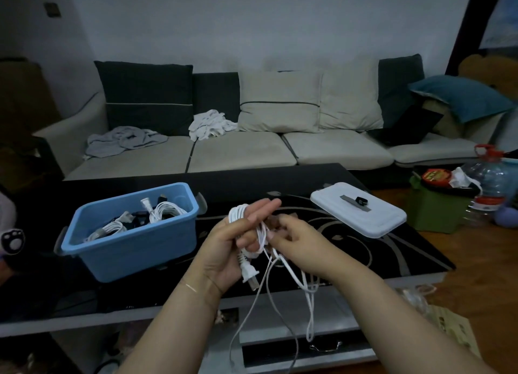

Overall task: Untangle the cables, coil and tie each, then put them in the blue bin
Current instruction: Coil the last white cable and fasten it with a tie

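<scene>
**White cable wound on the left hand above the dark table**

Dim room light falls on a grey-and-cream sofa (238, 138) behind a glossy black coffee table (386, 250) with a pale swirl pattern. Over the table's near edge, the left hand (232, 242) is raised with its fingers straight and together, and loops of a white cable (238, 214) are wrapped round them. The cable's two-pin plug (248, 272) hangs at the heel of that palm. The right hand (291, 242) sits just beside it, fingers curled in toward the strands; it seems to pinch the cable, though blur hides the fingertips. Loose lengths of the cable drop from both hands past the table edge toward the floor.

To the left, on the table, stands the blue bin (131, 244), already holding several coiled white cables (165, 209) and a dark one. To the right lies a white lid (361, 219), flat, with a small black item and a grey strip resting on it.
</scene>
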### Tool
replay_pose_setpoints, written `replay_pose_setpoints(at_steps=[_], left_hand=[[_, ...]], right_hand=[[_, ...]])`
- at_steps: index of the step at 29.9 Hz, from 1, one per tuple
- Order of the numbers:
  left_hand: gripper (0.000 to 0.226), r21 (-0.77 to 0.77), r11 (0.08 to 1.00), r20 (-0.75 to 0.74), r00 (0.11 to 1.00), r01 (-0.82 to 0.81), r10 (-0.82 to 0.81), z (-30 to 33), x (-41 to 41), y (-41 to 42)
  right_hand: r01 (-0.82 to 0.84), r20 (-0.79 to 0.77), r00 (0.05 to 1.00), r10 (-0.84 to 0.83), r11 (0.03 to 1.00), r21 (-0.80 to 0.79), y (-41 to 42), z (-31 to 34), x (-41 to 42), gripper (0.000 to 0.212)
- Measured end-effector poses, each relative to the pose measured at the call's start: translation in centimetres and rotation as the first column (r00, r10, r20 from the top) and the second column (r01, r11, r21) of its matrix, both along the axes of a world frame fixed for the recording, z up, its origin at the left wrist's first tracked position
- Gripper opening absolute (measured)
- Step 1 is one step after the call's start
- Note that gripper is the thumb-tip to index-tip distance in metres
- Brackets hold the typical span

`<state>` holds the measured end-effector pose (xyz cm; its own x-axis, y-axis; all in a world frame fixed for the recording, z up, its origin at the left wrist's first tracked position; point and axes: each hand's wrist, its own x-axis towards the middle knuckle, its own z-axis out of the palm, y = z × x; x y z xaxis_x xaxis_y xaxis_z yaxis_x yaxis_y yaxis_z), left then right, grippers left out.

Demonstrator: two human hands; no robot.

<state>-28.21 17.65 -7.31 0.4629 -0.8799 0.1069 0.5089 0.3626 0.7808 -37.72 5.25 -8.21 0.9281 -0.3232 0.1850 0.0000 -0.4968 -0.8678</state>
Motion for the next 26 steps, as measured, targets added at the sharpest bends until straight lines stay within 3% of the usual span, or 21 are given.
replay_pose_setpoints(at_steps=[3,7,9,12,15,17,20,23,24,26], left_hand=[[0.047,-0.017,0.999,-0.058,0.997,-0.044,0.043,0.2,0.2,0.0],[0.042,-0.017,0.998,-0.116,0.992,-0.054,0.052,0.7,0.2,0.5],[0.036,-0.017,0.999,-0.118,0.992,-0.052,0.050,1.0,0.5,0.8],[0.047,-0.024,0.998,-0.112,0.992,-0.060,0.056,1.2,1.0,1.1],[0.049,-0.003,0.993,-0.115,0.987,-0.117,0.116,1.2,1.2,1.2],[0.046,0.021,0.982,-0.106,0.977,-0.186,0.187,1.0,1.4,1.0],[0.043,0.031,0.974,-0.084,0.970,-0.226,0.228,0.8,1.7,0.9],[0.046,0.037,0.990,-0.036,0.990,-0.137,0.138,0.6,1.9,1.2],[0.047,0.041,0.996,0.000,0.996,-0.084,0.084,0.4,1.9,1.3],[0.051,0.036,0.999,0.090,0.995,0.037,-0.040,0.1,1.9,1.3]], right_hand=[[-0.050,-0.123,0.991,0.051,0.999,0.009,-0.3,-0.5,-0.2,0.004],[-0.171,-0.261,0.952,0.159,0.985,-0.023,-0.8,-0.1,-1.0,0.018],[-0.150,-0.242,0.960,0.143,0.989,-0.009,-1.2,0.1,-1.4,0.022],[-0.020,-0.154,0.988,0.021,1.000,0.004,-1.5,0.3,-1.7,0.024],[-0.070,-0.281,0.943,0.178,0.932,0.355,-1.6,1.1,-2.4,0.043],[-0.136,-0.384,0.860,0.335,0.877,0.460,-1.5,2.2,-3.3,0.039],[-0.127,-0.591,0.746,0.307,0.937,0.326,-1.4,2.1,-3.7,0.036],[-0.081,-0.754,0.655,0.039,0.997,-0.019,-1.7,0.3,-3.3,0.038],[-0.111,-0.749,0.659,-0.068,0.976,-0.187,-2.1,-0.2,-3.1,0.034],[-0.060,-0.575,0.797,-0.184,0.924,-0.378,-2.5,-1.0,-2.2,0.027]])
